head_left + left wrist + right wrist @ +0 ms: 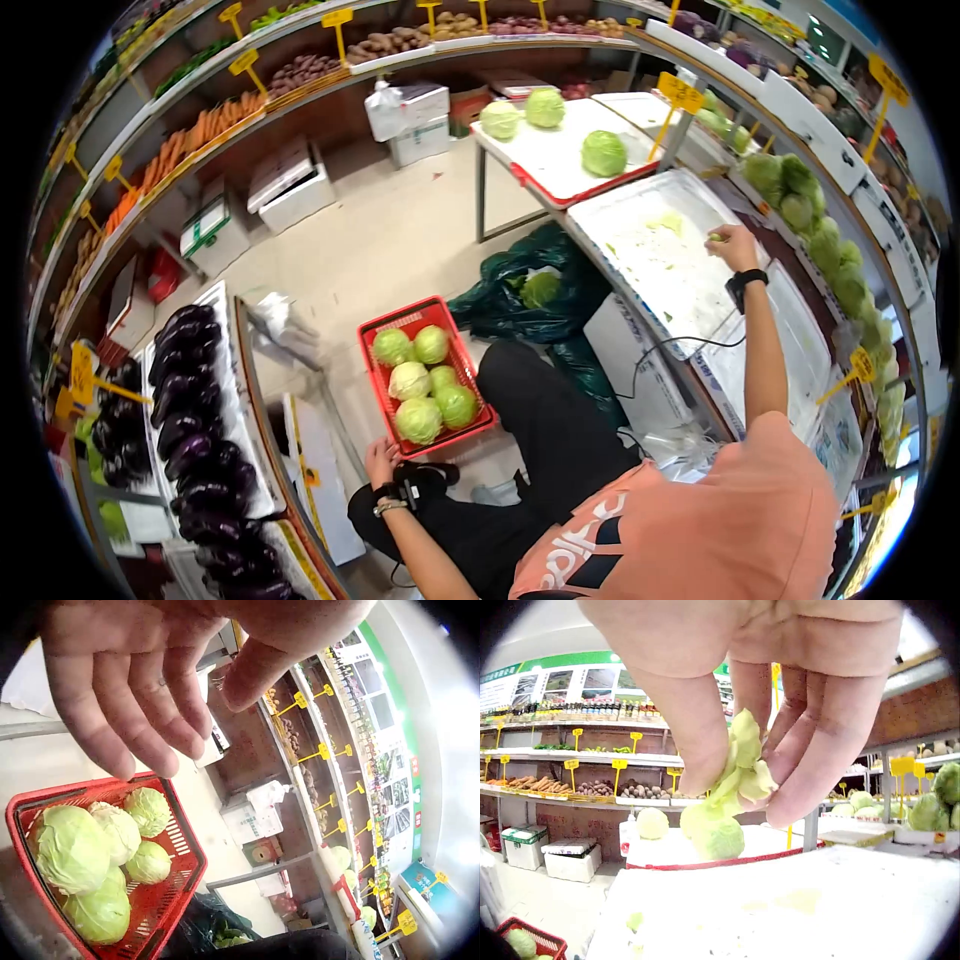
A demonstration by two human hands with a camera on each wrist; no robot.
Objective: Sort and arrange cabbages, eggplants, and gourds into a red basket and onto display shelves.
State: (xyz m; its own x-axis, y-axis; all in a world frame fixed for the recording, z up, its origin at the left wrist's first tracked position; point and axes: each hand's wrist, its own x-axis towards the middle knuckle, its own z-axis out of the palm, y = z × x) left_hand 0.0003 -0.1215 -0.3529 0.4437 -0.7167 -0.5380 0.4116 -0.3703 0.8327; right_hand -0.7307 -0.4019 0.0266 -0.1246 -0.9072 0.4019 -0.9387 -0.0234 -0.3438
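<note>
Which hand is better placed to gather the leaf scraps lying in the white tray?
Likely the right hand: it is at the white tray, pinching leaf pieces, with the leaf scraps nearby. The left hand is down beside the red basket, farther from the tray.

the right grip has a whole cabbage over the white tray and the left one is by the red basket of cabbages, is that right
Not quite: the right grip pinches loose leaf pieces, not a whole cabbage, as the right wrist view shows. It is over the white tray, and the left grip is by the red basket of cabbages.
</note>
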